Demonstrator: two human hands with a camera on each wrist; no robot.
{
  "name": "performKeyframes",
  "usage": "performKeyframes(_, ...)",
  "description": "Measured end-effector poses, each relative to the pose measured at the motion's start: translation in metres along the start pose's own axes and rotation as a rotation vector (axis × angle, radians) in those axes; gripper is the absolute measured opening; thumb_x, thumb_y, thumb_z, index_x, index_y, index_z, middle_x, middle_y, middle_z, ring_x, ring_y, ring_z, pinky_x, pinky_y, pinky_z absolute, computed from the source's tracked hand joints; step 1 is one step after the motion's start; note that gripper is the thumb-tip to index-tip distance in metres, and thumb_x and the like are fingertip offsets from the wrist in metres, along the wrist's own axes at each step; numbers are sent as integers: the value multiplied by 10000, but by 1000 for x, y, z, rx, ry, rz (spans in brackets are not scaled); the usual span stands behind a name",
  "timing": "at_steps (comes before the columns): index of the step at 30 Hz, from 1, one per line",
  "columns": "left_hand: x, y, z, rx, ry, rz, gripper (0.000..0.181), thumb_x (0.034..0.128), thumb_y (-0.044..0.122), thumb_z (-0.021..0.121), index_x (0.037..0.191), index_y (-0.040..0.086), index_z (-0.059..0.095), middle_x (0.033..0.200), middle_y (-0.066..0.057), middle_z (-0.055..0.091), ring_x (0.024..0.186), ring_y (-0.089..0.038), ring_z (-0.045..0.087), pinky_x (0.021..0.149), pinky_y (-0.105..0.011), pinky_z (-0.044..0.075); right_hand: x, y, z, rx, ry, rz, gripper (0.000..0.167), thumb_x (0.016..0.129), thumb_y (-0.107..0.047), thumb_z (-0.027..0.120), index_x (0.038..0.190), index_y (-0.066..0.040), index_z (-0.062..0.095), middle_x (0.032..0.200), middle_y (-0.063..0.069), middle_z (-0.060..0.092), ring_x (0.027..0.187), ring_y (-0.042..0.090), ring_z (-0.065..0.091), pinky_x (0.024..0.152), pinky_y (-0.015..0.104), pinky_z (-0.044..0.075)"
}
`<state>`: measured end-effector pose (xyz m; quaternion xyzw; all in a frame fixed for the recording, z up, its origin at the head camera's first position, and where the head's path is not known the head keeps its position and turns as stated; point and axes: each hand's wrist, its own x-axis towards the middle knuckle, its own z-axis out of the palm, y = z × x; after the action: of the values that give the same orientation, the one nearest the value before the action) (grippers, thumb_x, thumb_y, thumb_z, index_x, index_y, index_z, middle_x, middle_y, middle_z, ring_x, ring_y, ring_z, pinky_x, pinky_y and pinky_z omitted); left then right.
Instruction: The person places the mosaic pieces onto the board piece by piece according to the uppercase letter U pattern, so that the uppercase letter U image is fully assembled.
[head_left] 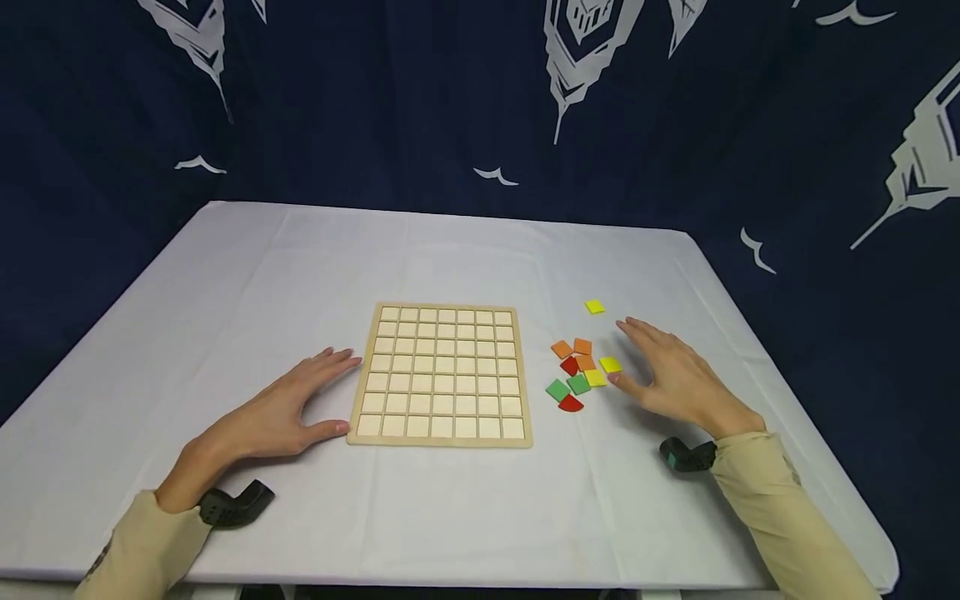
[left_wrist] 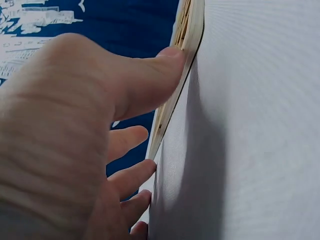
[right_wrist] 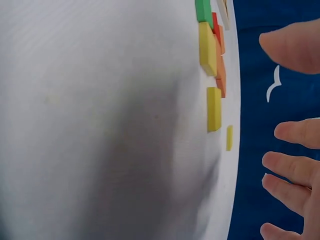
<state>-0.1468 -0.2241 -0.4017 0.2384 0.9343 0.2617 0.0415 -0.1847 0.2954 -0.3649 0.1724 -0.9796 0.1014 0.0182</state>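
Note:
A square wooden grid board [head_left: 443, 375] lies flat on the table, its cells pale and bare. My left hand [head_left: 277, 408] is at the board's left side, fingers extended, with the thumb [left_wrist: 160, 80] at the board's edge. Over the table to the right, my right hand [head_left: 678, 379] has its fingers spread and nothing in its grasp. Just left of it lie several small tiles: orange squares [head_left: 561, 350], green squares [head_left: 557, 390], yellow squares [head_left: 611, 365] and red wedge-shaped pieces [head_left: 571, 403]. One yellow tile [head_left: 595, 307] sits apart, farther back.
A white cloth [head_left: 300, 267] covers the table. Behind it hangs a dark blue curtain [head_left: 420, 100] with white feather patterns. Black devices are strapped at the left wrist [head_left: 236, 505] and the right wrist [head_left: 686, 456].

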Motion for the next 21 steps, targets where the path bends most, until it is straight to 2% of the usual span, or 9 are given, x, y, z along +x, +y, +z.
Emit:
performKeyframes(5, -3, -3, -1, 13, -1, -2, 809, 891, 453, 754, 1560, 161, 405, 1649, -164, 333, 1540, -469, 217, 1200, -690, 215, 5, 0, 3, 4, 1, 3, 663, 927, -282, 671, 1498, -27, 449, 1551, 251, 433, 1410, 483, 430, 1113, 697, 378)
performKeyframes(11, -5, -4, 0, 23, -13, -6, 810, 870, 476, 769, 1544, 178, 434, 1656, -173, 312, 1544, -473, 201, 1206, -695, 192, 9, 0, 7, 36, -13, -5, 490, 923, -149, 671, 1388, -34, 568, 1400, 203, 581, 1296, 422, 564, 1020, 648, 490)
performKeyframes(16, -3, -4, 0, 28, -28, -6, 830, 851, 485, 785, 1543, 184, 439, 1667, -173, 287, 1552, -468, 181, 1219, -684, 169, 13, 3, 11, 17, -28, -21, 402, 924, -96, 688, 1318, -38, 635, 1299, 179, 631, 1194, 389, 614, 963, 610, 531)
performKeyframes(21, 1, -3, 2, 15, -38, 27, 852, 839, 501, 793, 1545, 182, 439, 1675, -166, 271, 1559, -459, 169, 1231, -667, 156, 12, 6, 12, 0, -24, -8, 280, 918, -79, 723, 1192, -35, 689, 1180, 153, 659, 1077, 345, 620, 897, 563, 552)
